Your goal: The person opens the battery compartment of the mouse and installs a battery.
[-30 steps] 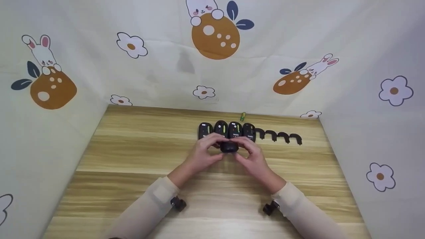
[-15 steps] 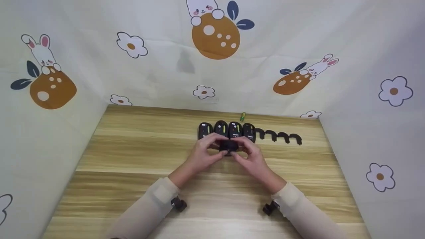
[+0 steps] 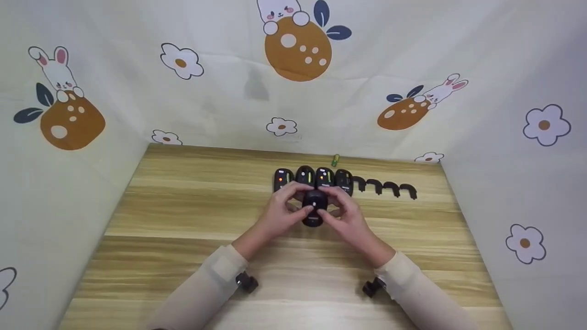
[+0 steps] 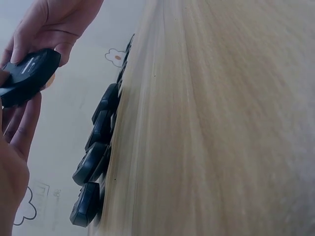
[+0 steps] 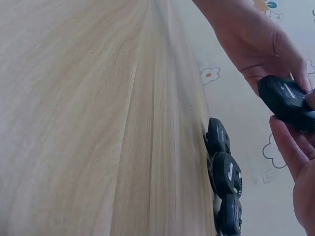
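Observation:
A black computer mouse (image 3: 314,221) is held up between both hands over the table, its underside facing up in the head view. My left hand (image 3: 280,211) grips its left side, thumb on the underside. On the opposite side my right hand (image 3: 352,216) grips it the same way, the two thumbs close together. In the left wrist view the mouse (image 4: 30,81) shows well above the tabletop, and the right wrist view has the mouse (image 5: 285,101) between fingers and thumbs. Just beyond the hands, several black mice (image 3: 325,176) lie bottom up in a row.
Right of the row lie several black hook-shaped pieces (image 3: 390,189). A green and yellow battery (image 3: 335,160) rests behind the mice, close to the back wall. Printed cloth walls (image 3: 220,105) enclose the wooden table (image 3: 183,206) at the back and both sides.
The held mouse has tipped from end-on to showing its underside toward the head camera. Thumbs now lie on that face. Red lights glow on two mice in the row; the arms have barely moved.

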`<state>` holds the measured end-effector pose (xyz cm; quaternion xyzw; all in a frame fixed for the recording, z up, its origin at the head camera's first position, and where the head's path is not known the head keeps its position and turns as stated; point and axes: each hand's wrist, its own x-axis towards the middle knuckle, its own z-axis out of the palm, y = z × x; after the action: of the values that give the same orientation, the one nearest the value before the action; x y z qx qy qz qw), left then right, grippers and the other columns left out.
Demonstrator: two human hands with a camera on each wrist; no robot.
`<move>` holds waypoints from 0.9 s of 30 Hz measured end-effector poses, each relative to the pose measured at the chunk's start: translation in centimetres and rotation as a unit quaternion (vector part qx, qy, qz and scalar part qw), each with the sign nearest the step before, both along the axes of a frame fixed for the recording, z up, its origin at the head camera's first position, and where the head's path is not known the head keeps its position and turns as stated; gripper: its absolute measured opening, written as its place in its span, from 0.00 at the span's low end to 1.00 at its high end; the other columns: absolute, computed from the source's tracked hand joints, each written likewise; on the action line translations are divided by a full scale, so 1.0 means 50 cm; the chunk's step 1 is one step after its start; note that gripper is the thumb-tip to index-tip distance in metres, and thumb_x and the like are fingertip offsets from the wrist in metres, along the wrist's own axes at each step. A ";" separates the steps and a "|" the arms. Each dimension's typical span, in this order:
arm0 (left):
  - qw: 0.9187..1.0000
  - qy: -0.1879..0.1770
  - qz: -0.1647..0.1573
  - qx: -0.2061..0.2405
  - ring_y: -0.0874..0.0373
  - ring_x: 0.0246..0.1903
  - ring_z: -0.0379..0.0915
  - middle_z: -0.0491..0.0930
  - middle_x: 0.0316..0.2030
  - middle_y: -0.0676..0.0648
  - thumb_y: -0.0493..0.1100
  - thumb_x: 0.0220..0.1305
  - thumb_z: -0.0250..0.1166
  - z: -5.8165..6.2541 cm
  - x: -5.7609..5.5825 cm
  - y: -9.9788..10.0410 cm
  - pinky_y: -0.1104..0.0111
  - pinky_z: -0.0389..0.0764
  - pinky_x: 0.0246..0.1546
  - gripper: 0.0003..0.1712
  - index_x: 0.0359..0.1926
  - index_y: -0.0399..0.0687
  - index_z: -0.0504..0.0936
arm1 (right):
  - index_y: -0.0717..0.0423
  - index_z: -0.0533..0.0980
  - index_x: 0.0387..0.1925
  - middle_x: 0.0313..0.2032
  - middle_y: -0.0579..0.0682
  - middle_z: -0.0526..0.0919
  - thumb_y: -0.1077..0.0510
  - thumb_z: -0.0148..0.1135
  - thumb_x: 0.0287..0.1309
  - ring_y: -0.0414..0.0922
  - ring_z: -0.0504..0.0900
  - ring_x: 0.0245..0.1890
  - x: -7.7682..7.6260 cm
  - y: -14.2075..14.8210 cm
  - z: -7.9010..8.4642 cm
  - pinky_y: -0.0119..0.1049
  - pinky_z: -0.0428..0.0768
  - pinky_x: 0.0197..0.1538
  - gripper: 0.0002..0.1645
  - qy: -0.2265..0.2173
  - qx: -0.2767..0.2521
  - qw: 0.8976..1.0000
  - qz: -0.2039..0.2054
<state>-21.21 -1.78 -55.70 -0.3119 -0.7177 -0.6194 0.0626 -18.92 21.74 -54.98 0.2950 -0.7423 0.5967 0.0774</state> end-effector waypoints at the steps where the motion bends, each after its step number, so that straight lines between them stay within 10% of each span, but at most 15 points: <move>1: 1.000 -0.003 0.000 -0.001 0.52 0.47 0.85 0.84 0.54 0.47 0.39 0.70 0.78 0.000 0.000 0.000 0.62 0.93 0.34 0.24 0.64 0.45 0.84 | 0.63 0.75 0.72 0.61 0.60 0.81 0.72 0.71 0.69 0.48 0.89 0.52 0.000 0.000 0.001 0.43 0.94 0.38 0.32 -0.005 -0.001 1.000 0.001; 27: 0.999 -0.044 -0.018 -0.006 0.46 0.51 0.82 0.83 0.58 0.45 0.36 0.69 0.78 -0.003 0.005 0.004 0.61 0.93 0.38 0.24 0.64 0.44 0.84 | 0.59 0.72 0.69 0.69 0.62 0.73 0.71 0.70 0.69 0.60 0.86 0.59 -0.002 0.004 0.021 0.51 0.93 0.51 0.31 -0.131 0.003 0.990 0.045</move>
<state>-20.96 -1.58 -55.83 -0.2977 -0.7176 -0.6294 0.0175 -19.01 21.95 -53.92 0.2471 -0.7339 0.6309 -0.0483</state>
